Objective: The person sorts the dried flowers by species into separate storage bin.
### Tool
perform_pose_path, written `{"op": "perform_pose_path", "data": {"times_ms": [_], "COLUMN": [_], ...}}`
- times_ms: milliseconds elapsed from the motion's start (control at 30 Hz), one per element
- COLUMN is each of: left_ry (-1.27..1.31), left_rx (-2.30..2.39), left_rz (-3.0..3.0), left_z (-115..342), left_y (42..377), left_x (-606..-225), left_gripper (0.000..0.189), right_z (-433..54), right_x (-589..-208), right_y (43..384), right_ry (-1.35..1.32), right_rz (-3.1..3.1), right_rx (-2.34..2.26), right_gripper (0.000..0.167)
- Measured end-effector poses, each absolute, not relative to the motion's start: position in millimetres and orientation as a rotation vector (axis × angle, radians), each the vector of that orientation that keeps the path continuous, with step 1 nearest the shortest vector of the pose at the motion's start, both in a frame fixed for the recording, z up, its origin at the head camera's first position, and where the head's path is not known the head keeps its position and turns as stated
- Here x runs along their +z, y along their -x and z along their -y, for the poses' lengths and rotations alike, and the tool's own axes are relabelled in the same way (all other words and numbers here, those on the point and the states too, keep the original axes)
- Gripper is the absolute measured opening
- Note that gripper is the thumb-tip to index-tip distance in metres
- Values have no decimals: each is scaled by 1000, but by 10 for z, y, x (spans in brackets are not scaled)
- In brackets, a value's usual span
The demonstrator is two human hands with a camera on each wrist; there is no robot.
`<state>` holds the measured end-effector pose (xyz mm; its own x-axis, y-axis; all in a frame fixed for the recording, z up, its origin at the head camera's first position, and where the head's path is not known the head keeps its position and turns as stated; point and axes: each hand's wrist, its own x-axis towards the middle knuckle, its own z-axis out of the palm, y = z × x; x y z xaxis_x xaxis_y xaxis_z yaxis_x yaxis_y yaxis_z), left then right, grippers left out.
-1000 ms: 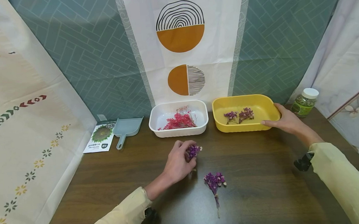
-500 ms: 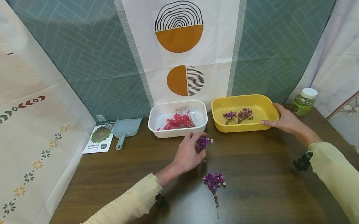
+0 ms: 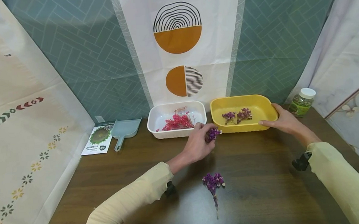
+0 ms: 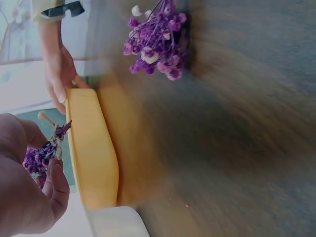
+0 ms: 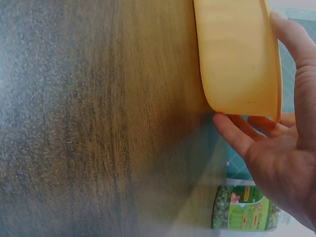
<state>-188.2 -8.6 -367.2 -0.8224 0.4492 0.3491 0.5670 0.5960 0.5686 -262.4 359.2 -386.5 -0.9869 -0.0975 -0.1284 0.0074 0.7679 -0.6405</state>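
My left hand (image 3: pixel 198 145) pinches a small bunch of purple dried flowers (image 3: pixel 213 134), just in front of the gap between the two trays. In the left wrist view, twine (image 4: pixel 58 143) is tied round its stems. My right hand (image 3: pixel 286 121) grips the right end of the yellow tray (image 3: pixel 244 128), thumb at the front rim and fingers against the end wall (image 5: pixel 242 114). Two small purple sprigs (image 3: pixel 243 114) lie inside that tray. Another tied purple bunch (image 3: pixel 213 183) lies on the table, nearer to me.
Left of the yellow tray stands a white tray (image 3: pixel 174 134) with pink-red dried flowers (image 3: pixel 180 121). A grey-blue dustpan (image 3: pixel 125 129) and a sunflower seed packet (image 3: pixel 99 138) lie at the back left. A white-lidded jar (image 3: pixel 302 102) stands at the back right.
My left hand has moved right and away from me with the purple bunch, from before the white tray toward the yellow tray. My right hand keeps its grip on the yellow tray.
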Motion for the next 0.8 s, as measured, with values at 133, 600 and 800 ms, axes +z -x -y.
{"op": "perform_pose_path", "data": {"times_ms": [133, 600, 800], "left_ry": [844, 858, 851], "left_rx": [-1070, -1054, -1064], "left_rz": [2677, 2681, 2696], "left_z": [25, -173, -274], "left_y": [1925, 2088, 2160], "left_x": [-3658, -3609, -3590], "left_gripper": [50, 51, 49], "right_z": [-3593, -3596, -3592], "right_x": [-3872, -3874, -3864], "right_y": [2627, 2633, 2628], "right_ry": [72, 66, 74], "right_rz": [-2806, -2808, -2809], "right_rx": [-1020, -1023, -1020], "right_gripper": [118, 118, 117]}}
